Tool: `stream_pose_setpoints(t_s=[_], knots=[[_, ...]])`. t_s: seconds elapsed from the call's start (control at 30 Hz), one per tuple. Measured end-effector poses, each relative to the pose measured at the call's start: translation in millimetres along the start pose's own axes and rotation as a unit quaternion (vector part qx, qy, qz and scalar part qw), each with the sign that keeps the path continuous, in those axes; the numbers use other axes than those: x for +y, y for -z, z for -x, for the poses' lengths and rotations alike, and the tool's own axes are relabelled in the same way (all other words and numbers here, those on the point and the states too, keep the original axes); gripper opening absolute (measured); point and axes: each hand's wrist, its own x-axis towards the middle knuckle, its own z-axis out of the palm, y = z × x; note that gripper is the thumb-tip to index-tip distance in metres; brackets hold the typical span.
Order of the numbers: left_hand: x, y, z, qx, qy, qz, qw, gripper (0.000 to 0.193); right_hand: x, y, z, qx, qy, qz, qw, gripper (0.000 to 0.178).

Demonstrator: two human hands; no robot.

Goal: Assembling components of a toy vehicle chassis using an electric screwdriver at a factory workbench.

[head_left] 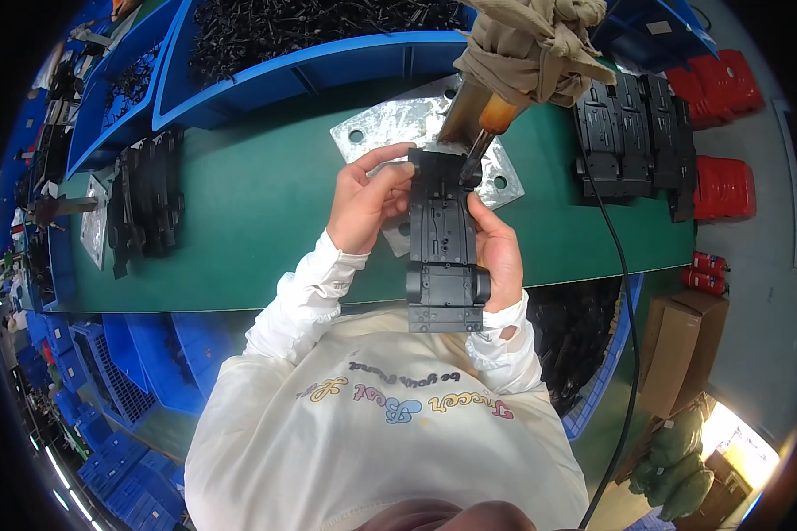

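Observation:
A long black moulded plastic part (440, 234) is held lengthwise in front of me, its far end over a metal plate (381, 124). My left hand (367, 196) grips the far left edge, thumb on top. Along the right edge, my right hand (498, 252) is closed round the part, its lower fingers hidden beneath. Just above the part's far right corner is the metal tip of a tool with an orange handle (498, 115), fixed to a stand wrapped in beige cloth (540, 49). The tip is touching or very close to the part; I cannot tell which.
Blue bins (319, 75) of small black pieces line the table's far side. Similar black parts (624, 133) are stacked at the right, others (155, 195) at the left. A black cable (618, 248) runs down the right side, near red containers (724, 188) and a cardboard box (682, 350).

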Motion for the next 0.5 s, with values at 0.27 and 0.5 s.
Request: stream_pose_setpoints(t_s=[0.27,0.5], knots=[[0.4,-0.5,0.6,-0.001,0.0,0.006,1.0,0.04,0.3,-7.6,4.1,-0.002,0.004,0.003,1.0,0.032],[-0.7,0.6,-0.1,-0.006,0.0,0.007,1.0,0.04,0.5,-5.8,3.0,-0.009,0.004,0.001,1.0,0.033]])
